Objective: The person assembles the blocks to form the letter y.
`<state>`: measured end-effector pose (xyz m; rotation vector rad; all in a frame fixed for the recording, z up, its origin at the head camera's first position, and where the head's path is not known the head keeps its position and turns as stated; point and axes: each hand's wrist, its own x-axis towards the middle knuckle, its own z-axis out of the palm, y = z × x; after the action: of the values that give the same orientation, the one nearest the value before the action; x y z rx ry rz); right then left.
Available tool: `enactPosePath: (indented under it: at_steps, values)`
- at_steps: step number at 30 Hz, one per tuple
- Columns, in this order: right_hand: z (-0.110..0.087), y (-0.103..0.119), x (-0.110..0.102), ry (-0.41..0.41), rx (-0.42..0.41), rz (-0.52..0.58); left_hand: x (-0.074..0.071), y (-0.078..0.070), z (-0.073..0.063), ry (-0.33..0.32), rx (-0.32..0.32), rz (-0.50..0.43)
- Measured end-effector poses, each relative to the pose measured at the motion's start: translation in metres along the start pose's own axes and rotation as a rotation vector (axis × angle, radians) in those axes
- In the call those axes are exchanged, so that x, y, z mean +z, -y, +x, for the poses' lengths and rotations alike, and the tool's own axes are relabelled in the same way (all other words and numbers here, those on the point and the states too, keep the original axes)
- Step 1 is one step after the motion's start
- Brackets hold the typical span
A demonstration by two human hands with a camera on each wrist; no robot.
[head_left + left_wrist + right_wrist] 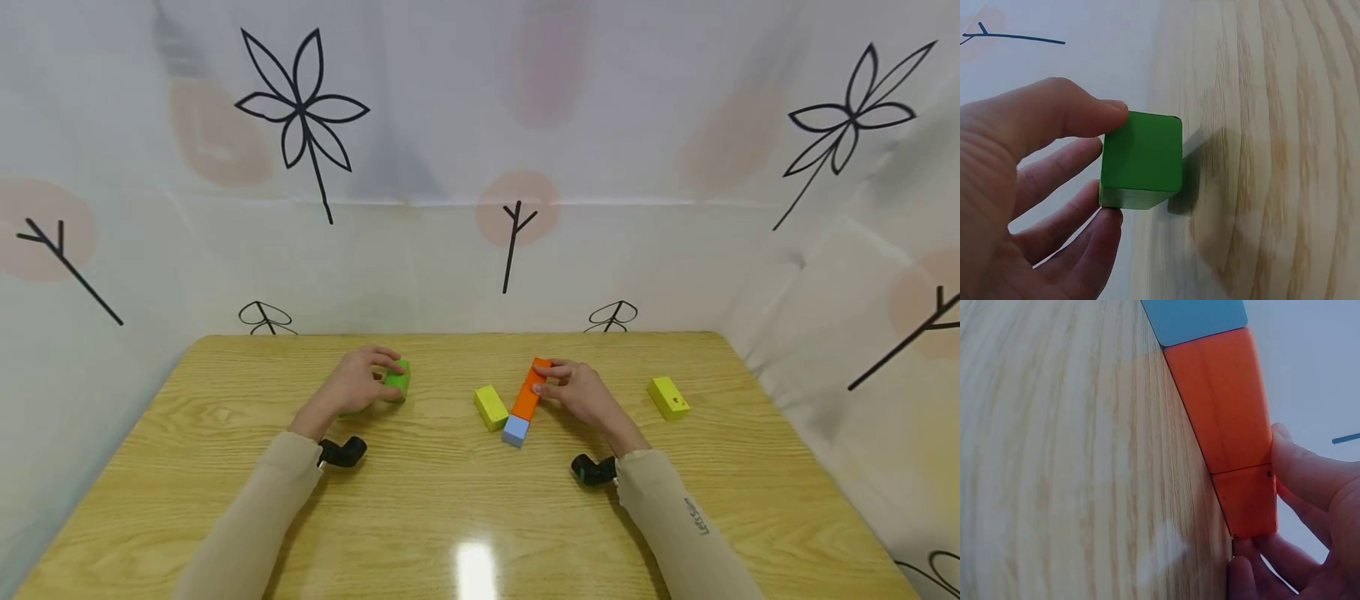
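Note:
My left hand [358, 379] pinches a green block [1142, 153] between thumb and fingertips; in the left wrist view the block stands close over the wooden table and casts a shadow there. Towards the middle, a row lies on the table: two orange blocks [1219, 403] end to end, with a light blue block [516, 430] at the near end. A seam between the orange ones shows in the right wrist view. My right hand [581, 390] holds the far orange block [1249, 503], thumb on one side and fingers round its end.
Left of the row, right at the blue block, lies a yellow block [491, 407]. Another yellow block [668, 398] with small dark marks is to the right of my right hand. A sliver of green [347, 413] shows by my left wrist. Patterned white cloth [420, 267] hangs behind the table [450, 500].

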<state>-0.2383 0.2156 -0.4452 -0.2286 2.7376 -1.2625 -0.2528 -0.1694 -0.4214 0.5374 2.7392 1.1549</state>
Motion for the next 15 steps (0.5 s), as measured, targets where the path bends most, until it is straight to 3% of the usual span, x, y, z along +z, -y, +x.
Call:
enactPosePath:
  at_steps: [9, 15]
  values:
    - [-0.001, 0.0, -0.001, -0.003, -0.011, 0.007, 0.013, -0.017, 0.003, -0.018, 0.011, -0.039]
    - [-0.001, 0.0, -0.002, 0.001, -0.002, 0.002, 0.023, -0.03, 0.008, -0.005, -0.03, -0.017]
